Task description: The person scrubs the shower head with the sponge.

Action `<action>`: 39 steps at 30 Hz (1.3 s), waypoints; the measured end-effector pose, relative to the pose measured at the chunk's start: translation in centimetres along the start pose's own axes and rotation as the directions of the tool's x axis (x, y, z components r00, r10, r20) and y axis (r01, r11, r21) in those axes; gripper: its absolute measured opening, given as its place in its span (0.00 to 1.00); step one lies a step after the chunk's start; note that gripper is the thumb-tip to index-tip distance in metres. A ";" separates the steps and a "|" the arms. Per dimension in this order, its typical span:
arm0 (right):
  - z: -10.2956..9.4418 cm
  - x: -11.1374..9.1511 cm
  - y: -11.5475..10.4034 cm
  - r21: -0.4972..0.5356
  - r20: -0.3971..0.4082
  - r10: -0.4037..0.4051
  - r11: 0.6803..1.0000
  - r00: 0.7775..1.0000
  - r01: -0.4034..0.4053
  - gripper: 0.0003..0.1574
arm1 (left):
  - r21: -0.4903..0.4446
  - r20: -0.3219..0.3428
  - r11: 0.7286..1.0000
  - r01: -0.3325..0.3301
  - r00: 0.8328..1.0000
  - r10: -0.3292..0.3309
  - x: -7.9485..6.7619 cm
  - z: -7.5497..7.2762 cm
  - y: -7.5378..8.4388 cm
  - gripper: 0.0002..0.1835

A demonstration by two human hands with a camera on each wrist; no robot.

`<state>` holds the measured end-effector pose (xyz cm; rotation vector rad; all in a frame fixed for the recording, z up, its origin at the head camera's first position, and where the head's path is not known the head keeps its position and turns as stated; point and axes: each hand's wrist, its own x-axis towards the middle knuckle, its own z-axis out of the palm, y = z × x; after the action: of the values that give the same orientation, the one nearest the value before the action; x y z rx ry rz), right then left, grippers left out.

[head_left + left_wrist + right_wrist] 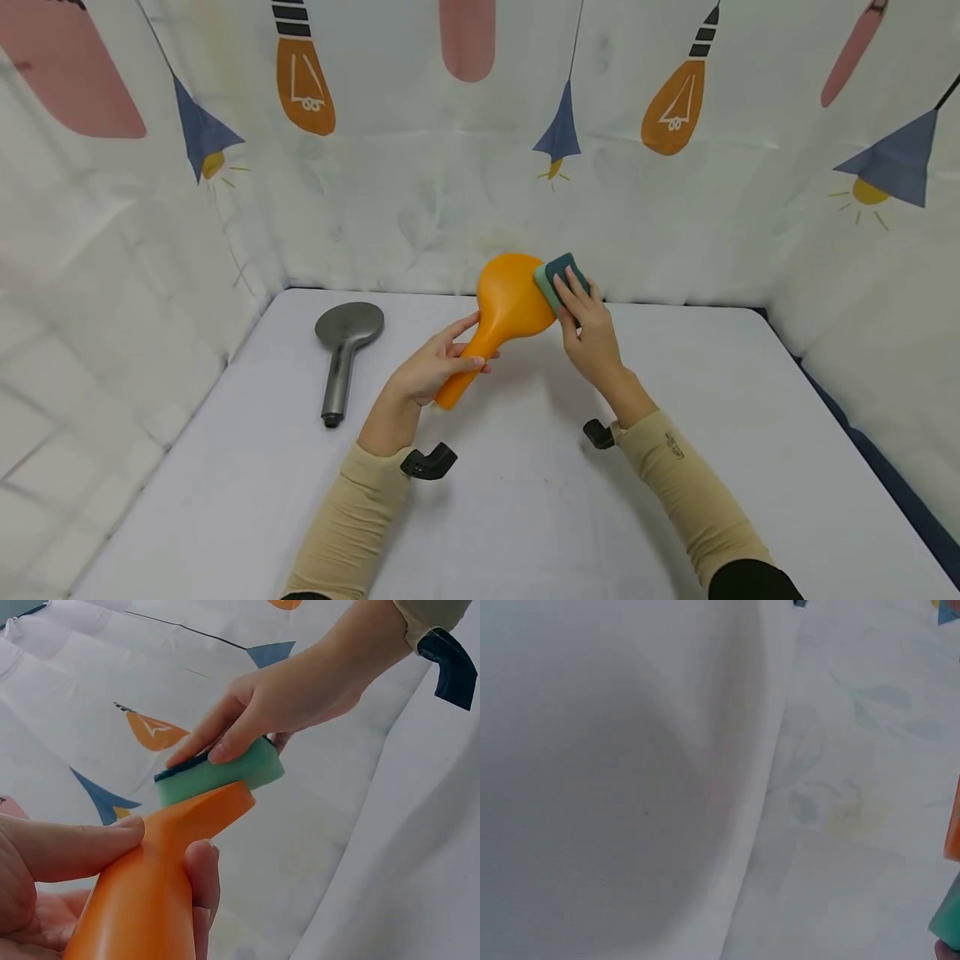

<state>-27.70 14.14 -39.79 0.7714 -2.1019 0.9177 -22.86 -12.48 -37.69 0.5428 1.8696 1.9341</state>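
An orange shower head (512, 292) is held up above the table, its round head tilted away at the top. My left hand (441, 363) grips its handle, with the thumb on one side and fingers around the other in the left wrist view. In my right hand (592, 337) is a green sponge (225, 776) with a dark scouring layer, pinched between thumb and fingers. The sponge's lighter side touches the edge of the orange head. The right wrist view catches only a corner of the sponge (948, 919) and a sliver of the orange shower head (954, 832).
A grey shower head (350, 327) lies on the white-covered table (525, 517), left of my left hand. Behind and at both sides hang pale curtains (420, 200) printed with lamps and bulbs. Each wrist wears a small black camera (430, 462).
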 end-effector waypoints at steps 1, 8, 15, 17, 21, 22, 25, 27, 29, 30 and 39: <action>0.1 -0.1 -0.2 -0.001 -0.003 -0.008 1.000 1.000 0.008 0.27 | 0.000 -0.002 1.000 0.000 1.000 0.000 0.0 0.0 0.0 0.40; 1.1 -1.3 -2.8 -0.096 0.112 -0.247 0.961 0.963 0.258 0.29 | -0.041 -0.022 0.999 0.007 1.000 -0.008 0.2 -0.2 -0.2 0.40; 0.8 -1.2 -1.7 -0.100 0.093 -0.263 0.957 0.960 0.272 0.30 | -0.105 -0.003 0.994 -0.018 1.000 0.017 0.2 -0.6 -0.1 0.40; 0.4 -0.8 -0.8 -0.062 0.040 -0.182 0.981 0.982 0.184 0.29 | -0.108 0.000 0.994 -0.023 1.000 0.023 0.2 -0.5 0.0 0.40; -0.1 -0.4 0.3 0.008 -0.024 -0.023 1.000 0.999 0.024 0.27 | -0.113 0.001 0.993 -0.024 1.000 0.024 0.1 -0.5 0.1 0.40; -0.1 -0.5 0.3 0.009 -0.025 -0.008 1.000 1.000 0.008 0.27 | -0.116 0.001 0.993 -0.022 1.000 0.022 0.0 -0.5 0.1 0.40; 0.1 -0.8 -0.5 -0.019 -0.005 -0.053 0.998 0.999 0.052 0.27 | -0.119 -0.002 0.993 -0.023 1.000 0.023 -0.1 -0.5 0.3 0.40; 0.5 -1.1 -1.4 -0.047 0.023 -0.137 0.989 0.990 0.138 0.27 | -0.119 -0.007 0.992 -0.028 1.000 0.028 -0.1 -0.5 0.2 0.39; 0.8 -1.5 -2.2 -0.072 0.074 -0.238 0.967 0.968 0.244 0.25 | -0.118 -0.013 0.992 -0.034 0.999 0.033 -0.1 -0.4 0.2 0.39; 0.9 -1.6 -2.4 -0.080 0.101 -0.285 0.953 0.953 0.294 0.24 | -0.116 -0.017 0.993 -0.034 0.999 0.032 -0.1 -0.4 0.1 0.38; -0.3 -0.5 0.5 0.000 0.144 -0.280 0.959 0.949 0.283 0.28 | -0.125 -0.020 0.992 -0.020 1.000 0.017 0.2 -0.2 -0.2 0.39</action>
<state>-27.68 14.79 -40.20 1.1225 -2.0486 0.7013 -23.16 -12.57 -37.88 0.5068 1.7454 2.0583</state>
